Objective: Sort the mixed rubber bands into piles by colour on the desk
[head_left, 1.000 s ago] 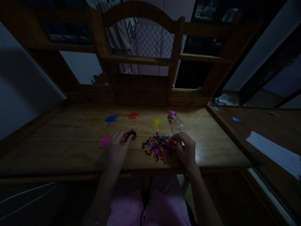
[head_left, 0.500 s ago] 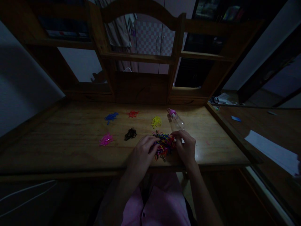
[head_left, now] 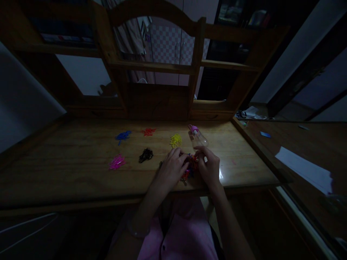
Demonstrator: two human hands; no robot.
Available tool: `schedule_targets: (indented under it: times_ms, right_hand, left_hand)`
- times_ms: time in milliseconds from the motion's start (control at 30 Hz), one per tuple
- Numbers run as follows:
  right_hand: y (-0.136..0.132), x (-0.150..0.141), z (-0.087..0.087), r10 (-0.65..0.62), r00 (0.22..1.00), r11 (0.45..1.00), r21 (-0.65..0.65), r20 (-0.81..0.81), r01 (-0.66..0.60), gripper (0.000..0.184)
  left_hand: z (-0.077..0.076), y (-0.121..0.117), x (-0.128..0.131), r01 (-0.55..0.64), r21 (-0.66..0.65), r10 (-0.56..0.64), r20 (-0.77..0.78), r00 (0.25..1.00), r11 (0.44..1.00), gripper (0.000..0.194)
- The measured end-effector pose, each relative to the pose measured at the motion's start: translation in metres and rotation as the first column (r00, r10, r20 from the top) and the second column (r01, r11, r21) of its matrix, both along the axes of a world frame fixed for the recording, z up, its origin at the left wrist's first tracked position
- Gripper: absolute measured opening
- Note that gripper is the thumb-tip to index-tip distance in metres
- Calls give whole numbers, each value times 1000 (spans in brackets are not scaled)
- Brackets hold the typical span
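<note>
Between my two hands lies a mixed heap of small coloured rubber bands (head_left: 186,174), partly hidden by my fingers. My left hand (head_left: 173,167) covers the heap's left side with its fingers curled and close together; what they grip, if anything, is hidden. A dark loop (head_left: 160,164) shows at its outer edge. On the right side of the heap my right hand (head_left: 208,165) is closed in a pinch, thumb and forefinger among the bands. Separate small piles lie beyond: yellow (head_left: 176,140), black (head_left: 146,155), pink (head_left: 117,162), red (head_left: 148,132) and blue (head_left: 123,136).
A clear bottle with a pink cap (head_left: 198,136) lies just past my right hand. Wooden shelving with drawers (head_left: 158,101) rises at the desk's back. On the side surface at right are white paper (head_left: 303,169) and a blue card (head_left: 265,134).
My left hand has moved further over the heap, covering more of it. My right hand stays pinched at the heap's right side. The whole view has shifted slightly.
</note>
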State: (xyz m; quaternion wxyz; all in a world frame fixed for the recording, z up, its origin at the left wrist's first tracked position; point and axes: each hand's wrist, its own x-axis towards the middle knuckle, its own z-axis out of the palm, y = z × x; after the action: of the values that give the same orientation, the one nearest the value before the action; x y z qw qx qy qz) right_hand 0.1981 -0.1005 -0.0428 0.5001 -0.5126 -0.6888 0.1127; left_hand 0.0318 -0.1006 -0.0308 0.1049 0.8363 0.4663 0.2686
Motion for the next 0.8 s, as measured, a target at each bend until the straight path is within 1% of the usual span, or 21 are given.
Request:
schedule_targets:
  times_ms: [100,233,400,567,800]
  right_hand:
    - [0,1,0,7,1000,1000,-13,4,-7,32]
    - [0,1,0,11,1000,1000,-23,7,-11,31]
    - [0,0,0,3,1000,1000,-11,-4,-3,30]
    - [0,0,0,13,1000,1000,-22,0,-13,29]
    - [0,0,0,8,1000,1000,-22,0,-8,28]
  left_hand:
    - [-2,3,-1,1,-15,-1,4,1000,1000,15]
    - [-3,5,-1,14,-24,-13,48,999,1000,11]
    - [-3,4,-6,27,-37,-22,125,992,999,11]
    - [-1,4,-11,41,-74,-23,235,972,996,10]
    - [-1,3,-19,0,-180,71,385,920,984,6]
